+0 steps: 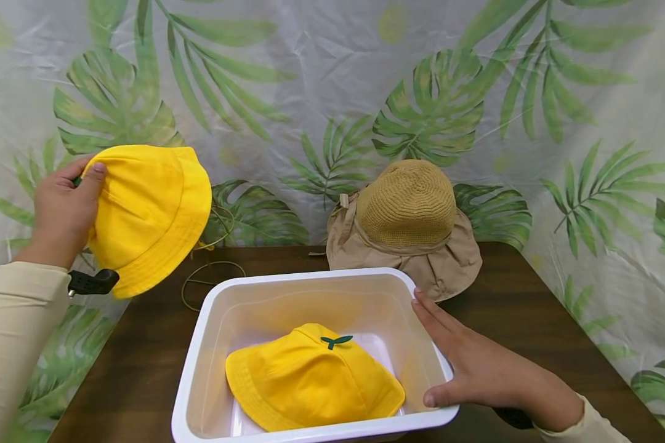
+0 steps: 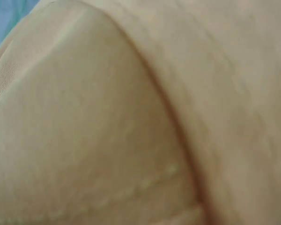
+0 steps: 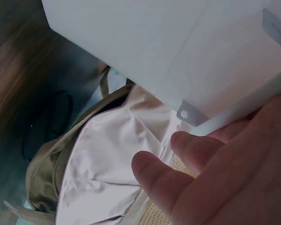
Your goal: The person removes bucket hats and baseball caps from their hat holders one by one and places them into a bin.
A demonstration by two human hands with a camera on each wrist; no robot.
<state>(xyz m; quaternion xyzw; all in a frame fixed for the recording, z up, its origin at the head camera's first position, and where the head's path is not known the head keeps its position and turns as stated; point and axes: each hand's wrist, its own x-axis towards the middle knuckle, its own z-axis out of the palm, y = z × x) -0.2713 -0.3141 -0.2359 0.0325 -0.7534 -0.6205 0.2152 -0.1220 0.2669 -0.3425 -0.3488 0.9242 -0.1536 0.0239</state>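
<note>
At the left of the head view, my left hand pinches a yellow bucket hat by its crown, thumb on the near side. The hat hangs tilted above the table, with a bit of green at the pinch. A second yellow bucket hat with a green sprout on top lies inside a white plastic bin. My right hand rests at the bin's right rim, its fingers spread and fairly straight. The right wrist view shows fingers along the bin's outer side. A beige sleeve fills the left wrist view.
Behind the bin's right corner sits a tan sun hat with a woven crown and wide cloth brim. A thin cord loops over the dark wooden table at back left. A leaf-print curtain hangs behind.
</note>
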